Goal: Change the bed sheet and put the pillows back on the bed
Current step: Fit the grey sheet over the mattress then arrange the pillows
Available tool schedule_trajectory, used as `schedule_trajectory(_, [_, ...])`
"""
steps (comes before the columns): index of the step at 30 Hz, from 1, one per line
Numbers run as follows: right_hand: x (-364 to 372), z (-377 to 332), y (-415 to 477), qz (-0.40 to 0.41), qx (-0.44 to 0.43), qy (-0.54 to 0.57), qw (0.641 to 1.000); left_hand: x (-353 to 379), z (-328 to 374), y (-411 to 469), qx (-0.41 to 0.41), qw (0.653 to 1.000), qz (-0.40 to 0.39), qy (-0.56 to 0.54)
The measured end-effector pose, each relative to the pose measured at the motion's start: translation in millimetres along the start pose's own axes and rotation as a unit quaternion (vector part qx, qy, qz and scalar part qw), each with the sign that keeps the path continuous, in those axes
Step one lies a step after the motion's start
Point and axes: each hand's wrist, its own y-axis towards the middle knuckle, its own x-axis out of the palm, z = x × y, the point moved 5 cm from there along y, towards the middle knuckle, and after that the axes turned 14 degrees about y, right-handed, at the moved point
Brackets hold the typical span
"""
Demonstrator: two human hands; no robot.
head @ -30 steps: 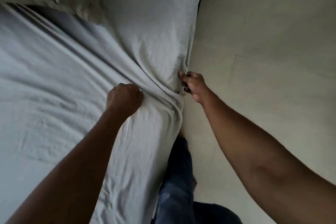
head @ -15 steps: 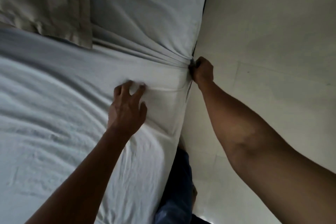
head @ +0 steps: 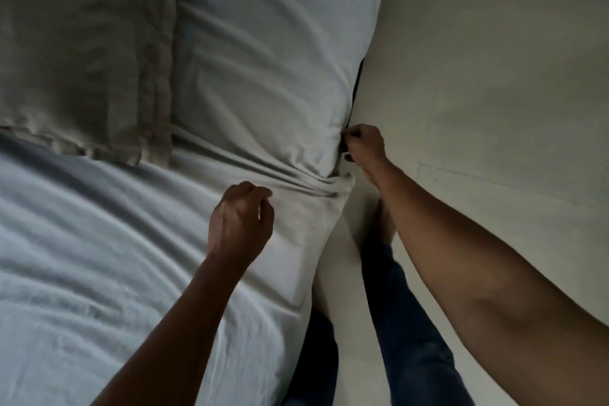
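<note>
1. Here, the pale bed sheet (head: 99,241) is spread over the bed and fills the left and near part of the view. It is mostly flat, with shallow creases running across it.
2. At the bed's right edge the sheet bunches into tight folds that converge on one spot, just near of the white pillow (head: 270,43).
3. The white pillow lies at the far end on the right side of the bed. A beige pillow (head: 82,43) lies beside it on the left, and their edges touch.
4. The left hand (head: 240,221) is over the sheet, just left of the gathered folds. Its fingers (head: 263,193) are curled, with the thumb close to them. Whether they pinch any fabric cannot be told, since a sliver of light shows between thumb and fingers.
5. The right hand (head: 364,148) is at the bed's right edge, against the near right corner of the white pillow. Its fingers (head: 349,137) are curled tightly together. What they clamp is hidden (the dim light blurs the cloth there).
6. To the right of the bed is a pale floor (head: 494,109). The person's bare foot (head: 384,224) and a leg in blue jeans (head: 412,323) stand just beside the mattress.
</note>
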Motion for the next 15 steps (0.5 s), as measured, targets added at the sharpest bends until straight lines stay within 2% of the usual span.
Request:
schedule_trajectory(4, [-22, -28, 16, 0.037, -0.132, -0.154, 0.979, -12, 13, 42, 0.002, 0.999, 0.044, -0.006])
schedule_trajectory(7, [-48, -42, 55, 0.085, -0.192, -0.208, 0.955, -18, 16, 82, -0.002, 0.997, 0.082, 0.003])
schedule_trajectory(10, [-55, -40, 91, 0.096, -0.233, -0.246, 0.936, -14, 28, 129, -0.001, 0.993, 0.114, 0.022])
schedule_trajectory(13, [-38, -35, 112, 0.040, -0.141, -0.238, 0.960, -8, 58, 170, 0.028, 0.995, 0.090, 0.030])
schedule_trajectory(15, [-21, -43, 126, -0.056, -0.064, -0.181, 0.980, -3, 69, 200, 0.011, 0.998, 0.029, 0.053])
